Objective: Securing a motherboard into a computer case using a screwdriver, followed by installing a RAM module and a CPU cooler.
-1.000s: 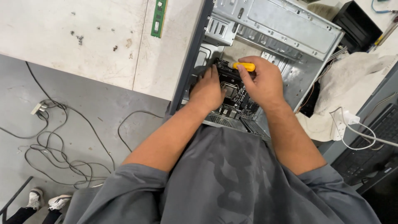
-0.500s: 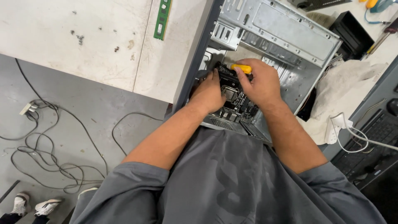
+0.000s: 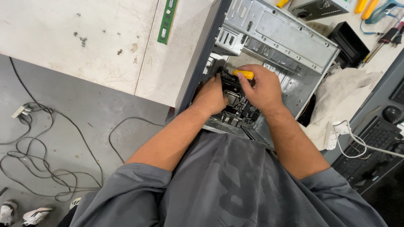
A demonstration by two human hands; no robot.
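A: Right hand (image 3: 263,90), centre of the frame, fist clamped on a yellow screwdriver (image 3: 243,74), tip down among the parts of the board (image 3: 237,105)?

B: Yes. Left hand (image 3: 210,97) just beside, fingers curled onto the board's left edge; closed on anything, cannot tell.

A: Progress?

B: Case (image 3: 277,38) lying open, side panel off. Memory stick (image 3: 167,21) out already, upper left on the table (image 3: 63,38). Board seated inside as yet, probably mid-removal.

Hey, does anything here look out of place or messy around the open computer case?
Yes. A green memory stick lies loose on the white table beside small scattered screws, away from the computer case. Cables sprawl tangled across the floor.
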